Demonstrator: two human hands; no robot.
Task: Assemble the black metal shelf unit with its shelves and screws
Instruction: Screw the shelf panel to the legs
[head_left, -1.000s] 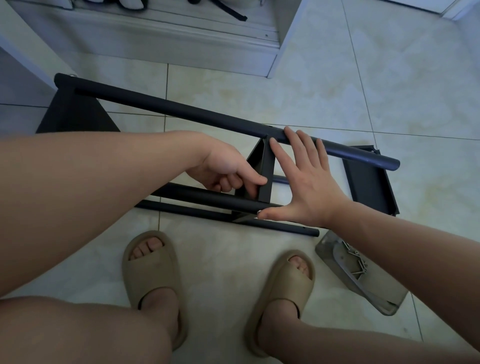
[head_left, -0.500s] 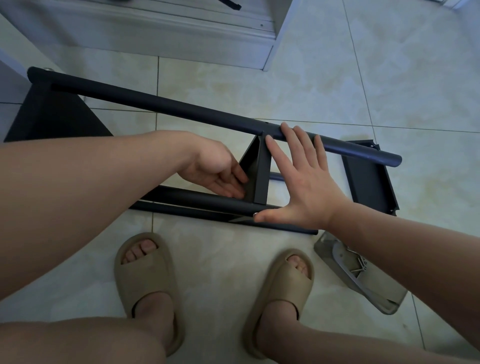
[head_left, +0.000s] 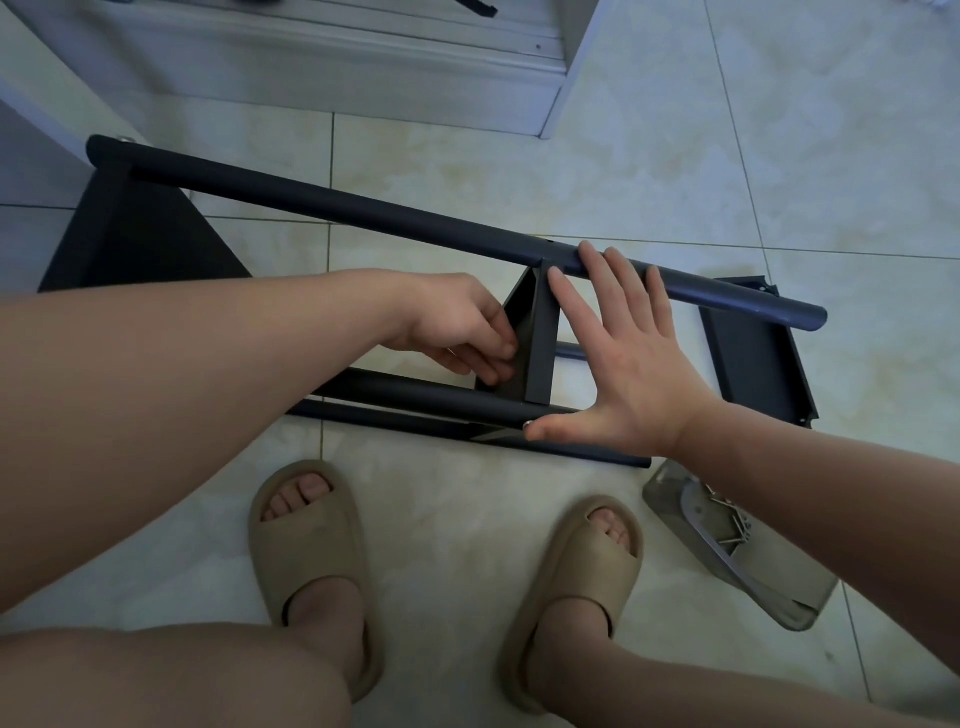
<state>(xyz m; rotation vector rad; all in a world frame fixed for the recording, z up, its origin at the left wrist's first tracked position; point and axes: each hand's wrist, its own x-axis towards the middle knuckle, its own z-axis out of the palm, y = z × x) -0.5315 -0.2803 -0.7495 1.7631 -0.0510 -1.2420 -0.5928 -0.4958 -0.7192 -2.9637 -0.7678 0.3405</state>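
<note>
One black shelf frame (head_left: 363, 213) lies sideways on the floor (head_left: 675, 156). Its middle shelf (head_left: 539, 332) stands between both hands. Right hand (head_left: 623, 374) spread flat, spanning upper and lower tubes; left hand (head_left: 457, 327) fingers curled against the shelf, grip indeterminate.

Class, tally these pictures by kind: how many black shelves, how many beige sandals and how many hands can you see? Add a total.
Black shelves: 3 (left shelf, middle shelf, right shelf)
Beige sandals: 2 (left sandal, right sandal)
Hands: 2 (left hand, right hand)
Total: 7
</note>
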